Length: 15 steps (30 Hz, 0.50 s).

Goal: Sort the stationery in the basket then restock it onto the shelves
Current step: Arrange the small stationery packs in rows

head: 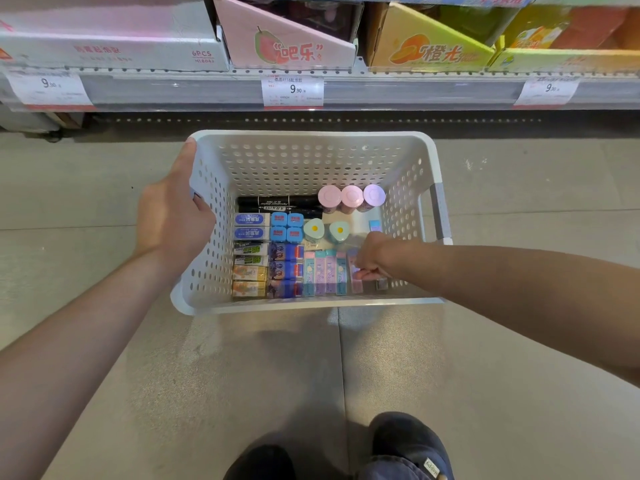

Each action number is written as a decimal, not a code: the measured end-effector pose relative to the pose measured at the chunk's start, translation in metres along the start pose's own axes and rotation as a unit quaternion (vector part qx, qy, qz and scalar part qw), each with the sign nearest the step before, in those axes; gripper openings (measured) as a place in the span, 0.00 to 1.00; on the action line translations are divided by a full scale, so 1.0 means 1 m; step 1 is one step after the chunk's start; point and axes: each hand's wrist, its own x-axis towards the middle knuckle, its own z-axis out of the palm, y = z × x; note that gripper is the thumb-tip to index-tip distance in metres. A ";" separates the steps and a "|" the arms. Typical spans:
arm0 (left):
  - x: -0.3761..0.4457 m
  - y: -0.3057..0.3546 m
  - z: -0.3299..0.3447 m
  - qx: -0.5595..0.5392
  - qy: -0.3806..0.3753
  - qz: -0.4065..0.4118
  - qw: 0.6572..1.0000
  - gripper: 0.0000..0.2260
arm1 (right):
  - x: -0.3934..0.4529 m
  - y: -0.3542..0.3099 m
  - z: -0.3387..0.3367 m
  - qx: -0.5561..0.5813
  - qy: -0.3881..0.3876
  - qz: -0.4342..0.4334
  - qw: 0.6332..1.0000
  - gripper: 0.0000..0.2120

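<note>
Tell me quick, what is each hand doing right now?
Left hand: grips the basket by its left rim.
Right hand: down in the basket, fingers curled on a pink pack.

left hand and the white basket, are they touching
Touching. The head view shows the left hand gripping the white basket at its left rim, thumb on the top edge and fingers curled over inside the wall.

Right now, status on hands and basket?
Left hand grips basket wall. Right hand inside, grip on a pink eraser. Stationery in rows, nothing blocking.
</note>
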 end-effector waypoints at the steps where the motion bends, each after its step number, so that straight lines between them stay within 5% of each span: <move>1: 0.000 0.000 0.000 -0.003 0.000 0.000 1.000 0.31 | 0.004 0.000 0.002 0.021 0.004 0.012 1.000 0.16; 6: 0.001 0.000 0.001 -0.010 -0.002 -0.007 1.000 0.31 | 0.002 0.005 -0.003 -0.057 -0.013 -0.064 0.996 0.05; 9: 0.000 0.000 0.000 -0.011 0.000 -0.008 1.000 0.31 | -0.007 0.005 -0.012 -0.182 -0.018 -0.156 0.971 0.11; 15: 0.001 -0.002 0.002 -0.013 0.002 0.001 1.000 0.31 | -0.030 -0.023 -0.034 -0.548 0.033 -0.195 0.813 0.09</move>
